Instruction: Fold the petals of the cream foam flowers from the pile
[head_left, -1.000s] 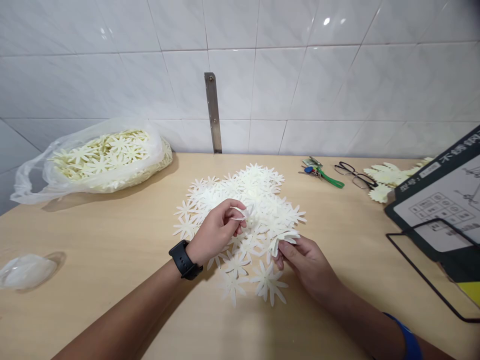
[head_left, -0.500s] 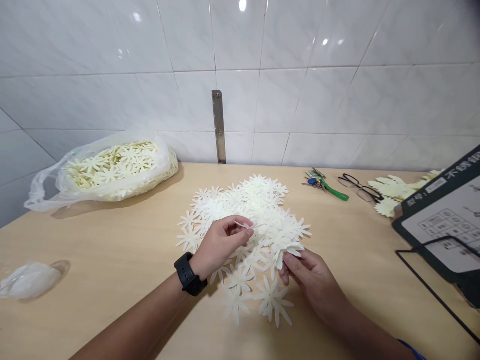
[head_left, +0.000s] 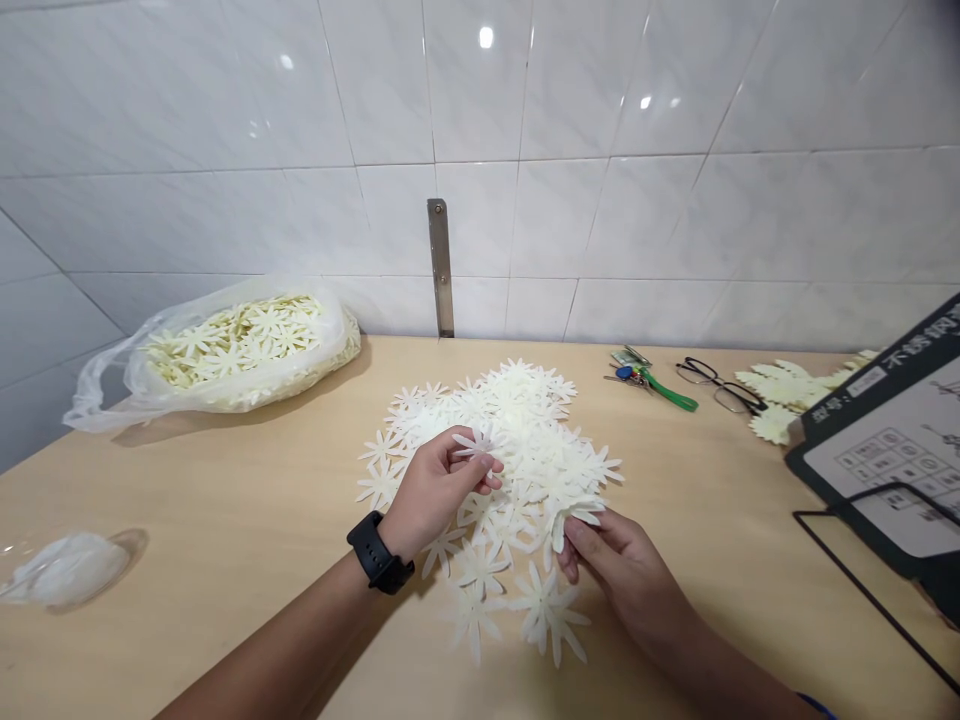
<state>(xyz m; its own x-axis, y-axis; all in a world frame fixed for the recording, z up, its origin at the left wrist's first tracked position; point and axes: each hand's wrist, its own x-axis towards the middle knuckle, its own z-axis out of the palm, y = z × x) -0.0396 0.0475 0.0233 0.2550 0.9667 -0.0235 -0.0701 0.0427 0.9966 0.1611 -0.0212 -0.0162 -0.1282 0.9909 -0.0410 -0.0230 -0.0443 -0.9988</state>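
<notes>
While the left hand (head_left: 439,485) is pinching a small flower cut-out (head_left: 474,443) between thumb and fingertips and holding it just above the pile (head_left: 525,420), the right hand (head_left: 622,570) is gripping a second cut-out (head_left: 574,510) by its petals at the pile's near edge. Both grips are closing on a piece, neither is loose. The work in hand looks like lifting single flowers off the heap, one per hand. As a judgement, any further separating is calling for a light fingertip pinch, since the petals are thin and are overlapping their neighbours.

The cut-outs are looking flat, pale cream and matt, like thin foam or felt, each with many narrow pointed petals. Some are lying loose on the table (head_left: 247,500) just in front of the hands. The table is showing a smooth, light wood grain.

A black watch (head_left: 379,553) is sitting on the left wrist. Far left, a clear, crinkled plastic bag (head_left: 240,345) is holding more flowers, yellower in tone. Near the wall, keys (head_left: 645,375) with a green strap and glasses (head_left: 720,385) are lying beside another small heap (head_left: 780,395). A dark printed board (head_left: 885,440) is leaning at the right edge.
</notes>
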